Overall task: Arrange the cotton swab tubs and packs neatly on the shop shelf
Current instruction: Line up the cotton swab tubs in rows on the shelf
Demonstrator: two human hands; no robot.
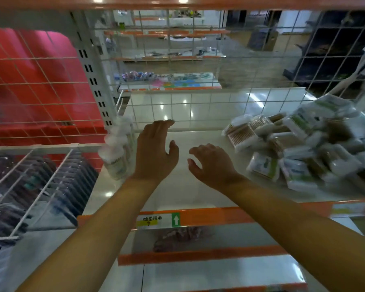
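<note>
A loose heap of cotton swab packs and boxes (308, 148) lies on the right part of the white shelf (198, 186). At the shelf's left end stands a row of clear round swab tubs (118, 152), one behind the other. My left hand (156, 150) hovers just right of the tubs, fingers relaxed, holding nothing. My right hand (211, 163) hangs over the shelf's middle with fingers loosely curled and empty, left of the heap.
A white wire grid (198, 106) closes the back of the shelf. A slotted upright post (93, 81) stands at the left. Wire dividers with dark goods (40, 186) fill the neighbouring shelf on the left. An orange price rail (198, 218) edges the front.
</note>
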